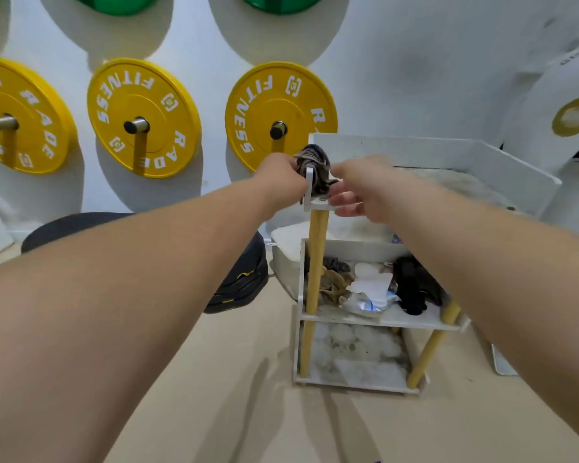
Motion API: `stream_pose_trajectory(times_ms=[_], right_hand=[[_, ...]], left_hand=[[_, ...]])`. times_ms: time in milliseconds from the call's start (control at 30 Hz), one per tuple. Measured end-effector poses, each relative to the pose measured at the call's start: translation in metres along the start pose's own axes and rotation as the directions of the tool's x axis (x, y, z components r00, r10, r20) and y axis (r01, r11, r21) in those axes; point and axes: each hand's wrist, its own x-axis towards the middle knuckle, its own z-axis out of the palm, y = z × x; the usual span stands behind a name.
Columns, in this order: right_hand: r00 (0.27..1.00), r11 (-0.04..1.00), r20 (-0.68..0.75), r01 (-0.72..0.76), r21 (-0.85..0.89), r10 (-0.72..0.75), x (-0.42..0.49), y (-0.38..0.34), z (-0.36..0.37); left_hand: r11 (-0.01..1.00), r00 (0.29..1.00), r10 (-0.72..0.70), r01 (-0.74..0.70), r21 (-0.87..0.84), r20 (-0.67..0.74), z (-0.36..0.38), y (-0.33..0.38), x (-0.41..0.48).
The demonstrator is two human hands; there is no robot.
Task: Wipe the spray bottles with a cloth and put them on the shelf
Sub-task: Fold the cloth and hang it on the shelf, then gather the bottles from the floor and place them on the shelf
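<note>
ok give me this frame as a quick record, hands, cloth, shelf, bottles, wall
left hand: grips the cloth on the shelf
right hand: at the cloth's lower end, blurred, grip unclear
cloth: dark and grey, bunched over the top corner rail
shelf: white, three tiers, clutter on middle tier
spray bottles: none in view
wall: yellow weight plates on pegs

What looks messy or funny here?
The middle shelf is a jumble: a crumpled rag, a torn packet and something black. Up top, the left hand and right hand hold a cloth bunched over the corner.
</note>
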Motion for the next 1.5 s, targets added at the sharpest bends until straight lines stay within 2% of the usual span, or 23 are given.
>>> stream_pose_trajectory(times_ms=[133, 200, 333, 467, 667, 767, 900, 967, 1067, 1200, 1267, 1333, 1400, 1500], right_hand=[[0.992, 0.993, -0.046, 0.120, -0.011, -0.121, -0.015, 0.027, 0.009], [0.994, 0.993, -0.003, 0.108, -0.042, -0.108, -0.025, 0.044, 0.015], [0.996, 0.991, 0.093, 0.006, -0.131, 0.006, -0.053, 0.095, 0.026], [0.980, 0.964, 0.148, -0.090, -0.252, 0.131, -0.086, 0.170, 0.028], [0.899, 0.901, 0.250, -0.267, -0.341, 0.360, -0.131, 0.303, 0.032], [0.866, 0.872, 0.255, -0.326, -0.366, 0.431, -0.142, 0.346, 0.027], [0.846, 0.849, 0.233, -0.380, -0.367, 0.479, -0.154, 0.390, 0.020], [0.866, 0.829, 0.155, -0.382, -0.408, 0.475, -0.166, 0.420, 0.018], [0.895, 0.792, -0.007, -0.398, -0.464, 0.446, -0.193, 0.472, 0.014], [0.803, 0.646, -0.054, -0.515, -0.563, 0.593, -0.206, 0.511, 0.010], [0.753, 0.588, -0.045, -0.548, -0.596, 0.656, -0.202, 0.517, 0.008], [0.678, 0.505, -0.057, -0.599, -0.622, 0.733, -0.199, 0.525, 0.006], [0.625, 0.485, -0.058, -0.657, -0.578, 0.779, -0.198, 0.531, 0.006], [0.596, 0.473, -0.110, -0.724, -0.502, 0.795, -0.196, 0.534, 0.006]], left_hand=[[0.998, 0.996, 0.002, -0.008, -0.063, -0.088, 0.014, -0.018, -0.019], [0.997, 0.994, -0.039, 0.031, -0.076, -0.098, 0.023, -0.027, -0.032], [0.979, 0.989, -0.147, 0.142, -0.146, -0.023, 0.056, -0.050, -0.074], [0.970, 0.982, -0.171, 0.182, -0.160, 0.079, 0.103, -0.083, -0.130], [0.960, 0.921, -0.231, 0.268, -0.082, 0.313, 0.192, -0.133, -0.228], [0.948, 0.902, -0.278, 0.313, -0.057, 0.331, 0.220, -0.151, -0.259], [0.880, 0.822, -0.424, 0.473, -0.040, 0.379, 0.253, -0.171, -0.299], [0.835, 0.763, -0.492, 0.550, -0.022, 0.419, 0.273, -0.183, -0.331], [0.826, 0.669, -0.529, 0.548, 0.136, 0.521, 0.297, -0.196, -0.378], [0.844, 0.487, -0.502, 0.454, 0.284, 0.715, 0.315, -0.202, -0.421], [0.862, 0.420, -0.506, 0.282, 0.421, 0.753, 0.322, -0.206, -0.434], [0.856, 0.428, -0.506, 0.145, 0.496, 0.749, 0.329, -0.212, -0.442], [0.857, 0.464, -0.510, 0.200, 0.475, 0.724, 0.335, -0.219, -0.449], [0.845, 0.514, -0.534, 0.356, 0.399, 0.672, 0.340, -0.224, -0.457]])
